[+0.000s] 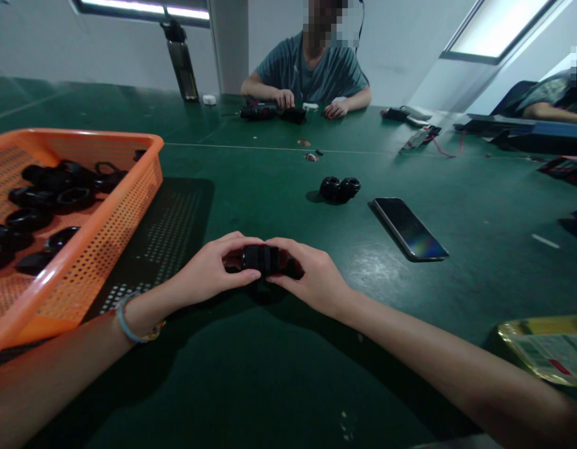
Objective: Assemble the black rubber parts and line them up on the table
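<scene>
Between my two hands, low over the green table (288,374), is a black ribbed cylindrical part (261,259). My left hand (218,265) curls round its left end, thumb along the near side and fingers over the far side. On the right end, my right hand (311,274) grips it the same way, and the fingertips of both hands nearly meet. The part's ends are hidden inside my palms, so its exact kind is unclear. Beyond my hands, a pair of glossy black round parts (339,188) rests on the table.
An orange perforated basket (129,206) with several black parts (50,187) stands at left. A phone (410,229) and a yellow-edged package (545,349) lie at right. Across the table sits a person (311,68) near a power drill (260,110); a bottle (182,62) stands far left.
</scene>
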A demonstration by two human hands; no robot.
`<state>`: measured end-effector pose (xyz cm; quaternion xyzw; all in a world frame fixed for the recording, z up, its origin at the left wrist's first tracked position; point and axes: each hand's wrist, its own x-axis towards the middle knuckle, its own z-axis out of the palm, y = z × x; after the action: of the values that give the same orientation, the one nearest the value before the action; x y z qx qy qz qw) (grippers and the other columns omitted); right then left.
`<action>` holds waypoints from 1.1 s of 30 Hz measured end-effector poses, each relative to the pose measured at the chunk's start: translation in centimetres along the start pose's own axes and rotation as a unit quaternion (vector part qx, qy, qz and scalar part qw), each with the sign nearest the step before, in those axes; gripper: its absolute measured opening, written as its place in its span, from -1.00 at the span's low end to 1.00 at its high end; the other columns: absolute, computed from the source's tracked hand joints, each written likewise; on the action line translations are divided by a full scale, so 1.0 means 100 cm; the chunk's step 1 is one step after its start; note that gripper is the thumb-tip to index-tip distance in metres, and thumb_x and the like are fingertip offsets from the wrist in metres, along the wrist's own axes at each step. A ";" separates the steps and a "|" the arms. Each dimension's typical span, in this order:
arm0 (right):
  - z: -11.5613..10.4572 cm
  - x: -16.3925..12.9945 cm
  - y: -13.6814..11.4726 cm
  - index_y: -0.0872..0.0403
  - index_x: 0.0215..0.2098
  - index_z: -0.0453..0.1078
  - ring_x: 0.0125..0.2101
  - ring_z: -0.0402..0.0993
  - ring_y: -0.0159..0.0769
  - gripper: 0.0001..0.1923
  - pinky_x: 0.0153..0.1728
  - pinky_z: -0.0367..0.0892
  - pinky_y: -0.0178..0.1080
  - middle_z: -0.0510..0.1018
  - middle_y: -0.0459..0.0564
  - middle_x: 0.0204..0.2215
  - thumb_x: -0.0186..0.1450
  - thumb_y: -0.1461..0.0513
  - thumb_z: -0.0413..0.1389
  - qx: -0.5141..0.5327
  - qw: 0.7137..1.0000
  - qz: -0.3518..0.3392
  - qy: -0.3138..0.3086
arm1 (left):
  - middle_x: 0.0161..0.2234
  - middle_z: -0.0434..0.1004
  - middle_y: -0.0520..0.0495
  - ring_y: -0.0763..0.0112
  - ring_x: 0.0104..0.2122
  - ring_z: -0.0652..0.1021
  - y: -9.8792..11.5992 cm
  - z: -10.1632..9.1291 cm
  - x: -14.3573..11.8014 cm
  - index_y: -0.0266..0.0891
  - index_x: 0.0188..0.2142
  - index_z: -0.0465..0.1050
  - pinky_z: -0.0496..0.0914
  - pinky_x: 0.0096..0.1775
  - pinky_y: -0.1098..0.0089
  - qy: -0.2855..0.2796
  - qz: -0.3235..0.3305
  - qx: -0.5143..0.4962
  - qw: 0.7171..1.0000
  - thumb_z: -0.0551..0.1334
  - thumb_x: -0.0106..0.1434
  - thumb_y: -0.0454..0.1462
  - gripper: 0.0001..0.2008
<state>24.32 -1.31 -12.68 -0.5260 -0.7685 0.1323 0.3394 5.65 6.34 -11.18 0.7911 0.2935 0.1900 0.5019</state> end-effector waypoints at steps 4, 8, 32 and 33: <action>0.000 -0.001 0.000 0.02 -0.05 0.28 -0.29 0.50 -0.30 -0.57 -0.31 0.43 -0.24 0.55 -0.04 -0.23 0.12 0.30 0.22 -0.016 1.000 -0.004 0.008 | -0.23 0.34 -0.03 0.31 -0.26 0.49 0.000 0.000 -0.001 -0.22 -0.11 0.38 0.44 -0.16 0.26 0.000 -0.001 -0.003 1.000 0.26 0.03 -0.18 -0.60; 0.000 -0.001 0.000 0.07 -0.06 0.31 -0.29 0.48 -0.28 -0.58 -0.30 0.43 -0.22 0.55 -0.01 -0.27 0.12 0.30 0.23 -0.031 0.999 -0.017 0.017 | -0.23 0.33 -0.03 0.32 -0.26 0.49 0.000 -0.001 -0.001 -0.22 -0.11 0.38 0.45 -0.15 0.27 0.000 -0.004 -0.007 1.000 0.27 0.03 -0.18 -0.60; -0.001 0.000 0.002 0.05 -0.06 0.33 -0.08 0.37 -0.16 -0.61 -0.13 0.40 -0.04 0.42 0.07 -0.11 0.14 0.26 0.22 -0.023 0.999 -0.028 0.040 | -0.25 0.33 -0.02 0.34 -0.29 0.48 0.000 0.000 -0.001 -0.21 -0.10 0.38 0.45 -0.21 0.28 0.004 -0.005 0.008 1.000 0.26 0.03 -0.17 -0.59; -0.001 0.000 0.001 0.05 -0.06 0.33 -0.08 0.37 -0.15 -0.61 -0.12 0.39 -0.03 0.42 0.07 -0.11 0.14 0.25 0.22 -0.023 0.999 -0.027 0.038 | -0.25 0.33 -0.02 0.33 -0.29 0.48 0.000 0.000 -0.001 -0.21 -0.10 0.38 0.45 -0.21 0.28 0.004 -0.006 0.010 1.000 0.26 0.03 -0.17 -0.59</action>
<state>24.48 -1.27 -12.70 -0.5173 -0.7718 0.0858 0.3596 5.59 6.29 -11.20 0.7933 0.3024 0.1870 0.4942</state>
